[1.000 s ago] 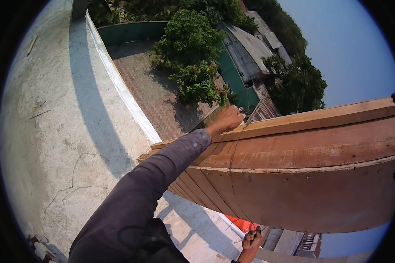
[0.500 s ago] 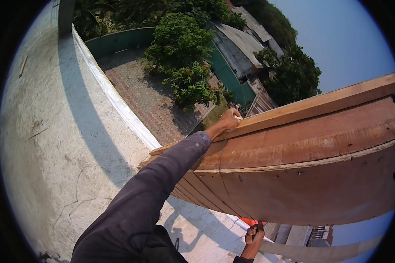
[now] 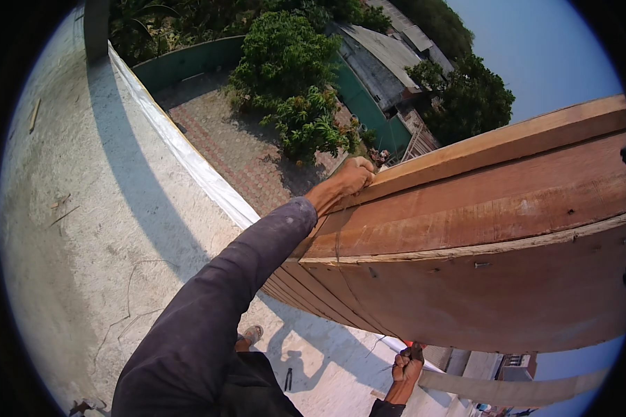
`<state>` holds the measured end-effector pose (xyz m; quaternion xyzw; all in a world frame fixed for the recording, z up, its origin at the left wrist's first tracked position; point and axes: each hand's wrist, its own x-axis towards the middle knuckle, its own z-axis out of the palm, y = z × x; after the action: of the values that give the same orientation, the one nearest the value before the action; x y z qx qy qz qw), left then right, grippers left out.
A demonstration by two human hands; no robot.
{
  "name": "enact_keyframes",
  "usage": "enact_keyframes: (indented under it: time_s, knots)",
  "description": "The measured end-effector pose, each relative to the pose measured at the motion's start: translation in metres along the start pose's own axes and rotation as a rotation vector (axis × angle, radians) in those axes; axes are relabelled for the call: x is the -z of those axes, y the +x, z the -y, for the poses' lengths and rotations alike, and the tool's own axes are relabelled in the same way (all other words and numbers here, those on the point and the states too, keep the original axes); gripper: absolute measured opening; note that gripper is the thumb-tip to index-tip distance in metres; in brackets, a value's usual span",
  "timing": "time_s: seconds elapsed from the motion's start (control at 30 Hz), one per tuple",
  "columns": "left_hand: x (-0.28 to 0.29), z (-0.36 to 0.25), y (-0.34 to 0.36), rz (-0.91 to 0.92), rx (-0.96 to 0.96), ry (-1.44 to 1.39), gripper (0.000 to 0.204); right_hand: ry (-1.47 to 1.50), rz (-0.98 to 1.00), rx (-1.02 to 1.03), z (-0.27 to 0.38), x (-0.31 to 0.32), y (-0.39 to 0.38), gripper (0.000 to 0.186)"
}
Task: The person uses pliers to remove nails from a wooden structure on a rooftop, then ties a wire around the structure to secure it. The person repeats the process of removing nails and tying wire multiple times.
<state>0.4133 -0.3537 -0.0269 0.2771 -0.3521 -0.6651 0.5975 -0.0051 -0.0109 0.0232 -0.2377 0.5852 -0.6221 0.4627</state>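
My left hand [image 3: 355, 175] reaches across to the upper edge of a long wooden formwork box [image 3: 508, 285], its fingers curled at the top batten [image 3: 494, 138]; what is inside them is hidden. A thin wire [image 3: 337, 247] runs down over the box from beside that hand to its lower edge. There my right hand [image 3: 407, 363] grips the wire, with a loose strand sticking out to the left. Below my left arm, a pair of pliers [image 3: 289, 379] lies on the pale concrete, near a sandaled foot [image 3: 254, 333].
The pale concrete slab [image 3: 69, 167] has a white-covered edge [image 3: 188, 174] above a drop to a paved yard [image 3: 195, 132] with trees. A dark post [image 3: 96, 31] stands at the upper left. Loose wire and wood scraps lie on the slab. Roofs lie beyond.
The view has shifted, so the box appears higher and more tilted. My left hand has moved slightly left along the top edge. The foot and pliers now show more fully.
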Motion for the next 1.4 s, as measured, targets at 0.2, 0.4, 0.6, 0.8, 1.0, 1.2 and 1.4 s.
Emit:
enact_keyframes:
  time_s: [0.2, 0.4, 0.6, 0.8, 1.0, 1.2, 1.4]
  knots:
    - [0.001, -0.023, -0.015, 0.083, 0.168, -0.437, 0.011, -0.086, -0.034, 0.024, -0.002, 0.001, -0.003, 0.012]
    - [-0.012, -0.012, -0.035, -0.025, 0.087, -0.352, 0.007, -0.003, 0.031, 0.002, -0.006, 0.015, 0.005, 0.011]
    - [-0.035, -0.008, -0.045, -0.322, -0.173, 0.390, 0.021, -0.060, -0.028, 0.054, -0.001, 0.043, 0.003, 0.012]
    - [-0.026, -0.035, -0.100, -0.327, -0.105, 0.567, 0.043, -0.055, 0.057, -0.007, -0.005, 0.059, 0.010, 0.015]
    - [0.010, -0.040, -0.234, -0.143, -0.326, 0.293, 0.046, -0.116, 0.147, -0.153, 0.002, 0.068, 0.015, 0.011]
    - [-0.036, -0.009, -0.281, -0.366, -0.501, 0.567, 0.053, -0.111, 0.175, -0.241, 0.020, 0.072, 0.013, 0.024]
    - [-0.068, -0.005, -0.289, -0.427, -0.239, -0.044, 0.043, -0.009, 0.333, -0.324, 0.016, 0.077, 0.020, 0.009]
